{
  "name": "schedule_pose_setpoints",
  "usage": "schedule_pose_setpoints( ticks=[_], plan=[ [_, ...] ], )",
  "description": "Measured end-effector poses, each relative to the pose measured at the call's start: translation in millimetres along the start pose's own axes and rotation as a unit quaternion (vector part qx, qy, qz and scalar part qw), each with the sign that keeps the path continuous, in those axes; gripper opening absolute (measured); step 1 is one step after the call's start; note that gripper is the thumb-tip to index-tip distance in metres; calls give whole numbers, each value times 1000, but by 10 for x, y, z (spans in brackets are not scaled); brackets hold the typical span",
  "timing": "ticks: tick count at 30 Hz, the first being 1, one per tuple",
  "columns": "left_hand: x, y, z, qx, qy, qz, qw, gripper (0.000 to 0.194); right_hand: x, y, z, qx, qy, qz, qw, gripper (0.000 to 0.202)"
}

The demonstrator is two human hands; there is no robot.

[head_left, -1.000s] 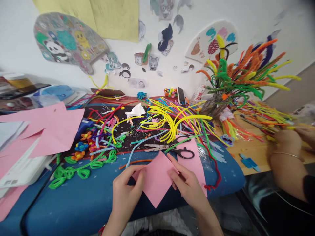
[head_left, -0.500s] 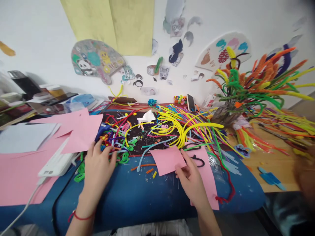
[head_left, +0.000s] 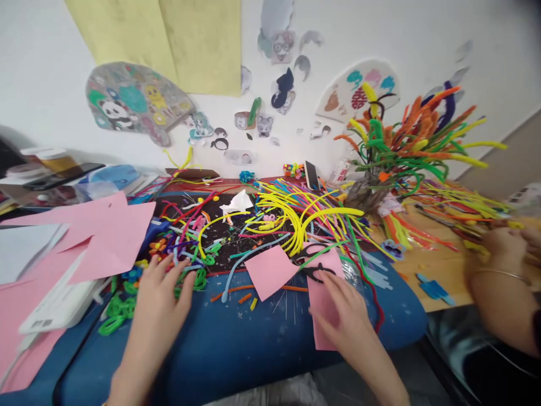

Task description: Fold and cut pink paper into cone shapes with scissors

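A small pink paper piece (head_left: 270, 272) lies on the blue table cover, between my hands. My right hand (head_left: 340, 301) has its fingers spread over a longer pink strip (head_left: 323, 324), its fingertips at the handles of black scissors (head_left: 316, 272). Whether it touches the scissors is hard to tell. Over at the left, my left hand (head_left: 163, 293) is open, palm down, fingertips near small coloured pipe-cleaner pieces (head_left: 158, 246) and green curled ones (head_left: 116, 316). It holds nothing.
Yellow pipe cleaners (head_left: 296, 217) spread over a dark mat (head_left: 226, 239). Pink sheets (head_left: 118, 237) and a white power strip (head_left: 61, 304) lie left. A pipe-cleaner bunch (head_left: 393, 146) stands right. Another person's hands (head_left: 505, 248) are at the wooden table (head_left: 448, 282).
My right hand has let go of the small pink piece and moved to the scissors. The view has turned right, bringing another person's arm further into sight.
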State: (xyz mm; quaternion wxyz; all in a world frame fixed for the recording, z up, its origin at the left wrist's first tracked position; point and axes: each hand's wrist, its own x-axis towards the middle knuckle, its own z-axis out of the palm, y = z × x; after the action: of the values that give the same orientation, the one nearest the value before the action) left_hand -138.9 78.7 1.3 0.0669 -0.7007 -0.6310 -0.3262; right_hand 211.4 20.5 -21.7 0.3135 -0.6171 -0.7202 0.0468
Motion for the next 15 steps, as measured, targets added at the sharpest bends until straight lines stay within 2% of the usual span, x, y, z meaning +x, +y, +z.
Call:
schedule_pose_setpoints(
  ticks=[2, 3, 5, 7, 9, 11, 13, 15],
  plan=[
    [-88, 336, 62, -41, 0, 57, 998, 34, -187, 107, -66, -55, -95, -43, 993, 89],
    [-134, 509, 92, -69, -22, 84, 994, 29, -269, 144, -86, -71, -135, -56, 987, 97],
    [-221, 828, 135, -126, -48, 128, 983, 24, -384, 197, -112, -93, -174, -71, 978, 98],
    [-290, 1078, 145, -186, -85, 160, 966, 25, -422, 243, -154, -98, -180, -95, 974, 84],
    [-341, 1246, 123, -258, -140, 173, 940, 24, -412, 289, -246, -84, -167, -123, 975, 71],
    [-383, 1347, 96, -323, -235, 141, 906, 25, -394, 314, -397, -66, -114, -135, 982, 61],
    [-421, 1409, 96, -374, -339, 54, 862, 33, -395, 286, -585, -60, -27, -132, 989, 53],
    [-441, 1461, 139, -438, -420, -57, 793, 48, -416, 204, -765, -47, 30, -146, 988, 47]
  ],
)
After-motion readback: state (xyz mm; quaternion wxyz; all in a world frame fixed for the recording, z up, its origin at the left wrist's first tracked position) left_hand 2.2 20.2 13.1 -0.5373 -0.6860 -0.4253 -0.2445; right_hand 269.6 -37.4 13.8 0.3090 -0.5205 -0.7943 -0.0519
